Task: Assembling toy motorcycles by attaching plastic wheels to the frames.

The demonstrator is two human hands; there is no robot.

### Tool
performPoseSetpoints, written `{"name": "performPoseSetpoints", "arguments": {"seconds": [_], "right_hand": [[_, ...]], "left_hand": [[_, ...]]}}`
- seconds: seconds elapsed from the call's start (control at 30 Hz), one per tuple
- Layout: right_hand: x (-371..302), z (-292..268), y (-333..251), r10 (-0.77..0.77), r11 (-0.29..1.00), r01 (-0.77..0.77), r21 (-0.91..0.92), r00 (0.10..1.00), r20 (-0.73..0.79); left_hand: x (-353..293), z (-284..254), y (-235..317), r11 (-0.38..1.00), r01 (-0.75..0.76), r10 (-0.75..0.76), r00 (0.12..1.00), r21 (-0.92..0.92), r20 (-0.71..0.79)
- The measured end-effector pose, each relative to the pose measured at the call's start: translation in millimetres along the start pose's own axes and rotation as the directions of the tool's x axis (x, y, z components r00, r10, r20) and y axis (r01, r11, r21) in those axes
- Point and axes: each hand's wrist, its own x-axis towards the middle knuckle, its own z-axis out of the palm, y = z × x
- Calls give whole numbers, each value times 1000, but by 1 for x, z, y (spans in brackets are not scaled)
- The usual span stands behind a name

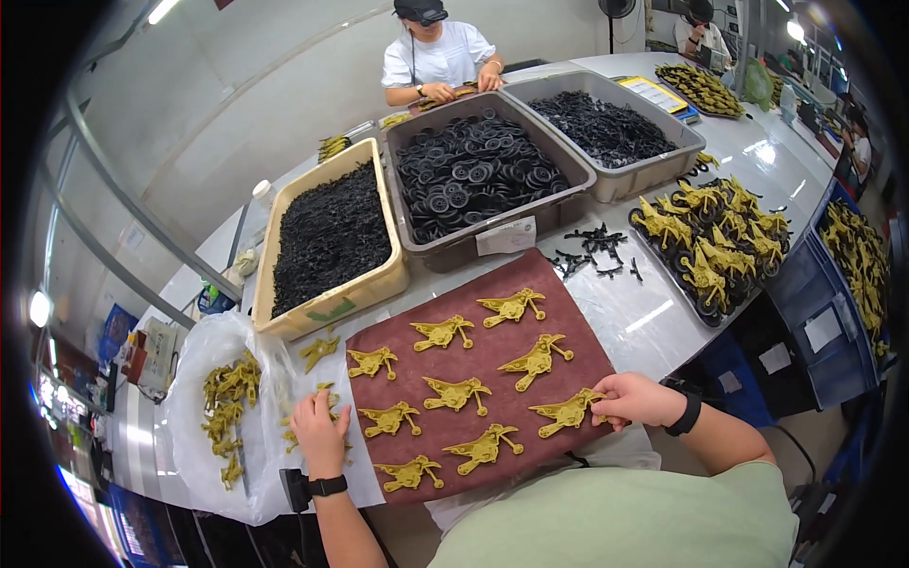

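Several yellow plastic toy motorbike bodies (457, 394) lie in rows on a dark red cloth (398, 333) in front of me. At the cloth's right edge, the fingertips of my right hand (640, 399) pinch the rear end of one yellow body (565, 412), which still rests on the cloth. Off the cloth's left edge, my left hand (320, 431) reaches over loose yellow pieces (333, 401). Its thumb and fingers are apart, though the fingertips are partly hidden. Beside it, a clear plastic bag (189, 379) holds more yellow parts (227, 407).
Beyond the cloth stand a cream bin (400, 267) of small black parts, a brown bin (568, 185) of black wheels and a grey bin (606, 180) of black pieces. Loose black parts (598, 248) and a tray of yellow-and-black toys (710, 237) lie right. A person (437, 62) works opposite.
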Motion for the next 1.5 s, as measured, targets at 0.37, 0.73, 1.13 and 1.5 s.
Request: {"name": "performPoseSetpoints", "arguments": {"seconds": [0.37,0.73,1.13,1.5], "right_hand": [[-3,-8,-24,-450,557,197,-807,888,-95],[113,-104,-83,-881,206,288,-935,470,-49],[178,-106,-107,-725,134,156,-979,689,10],[171,-72,-132,-723,71,471,-880,631,279]], "left_hand": [[42,-24,88,971,-193,189,981,-140,-45],[90,30,244,722,-534,653,736,-440,179],[92,56,257,808,-440,574,738,-391,355],[94,56,250,790,-405,576,747,-459,331]]}}
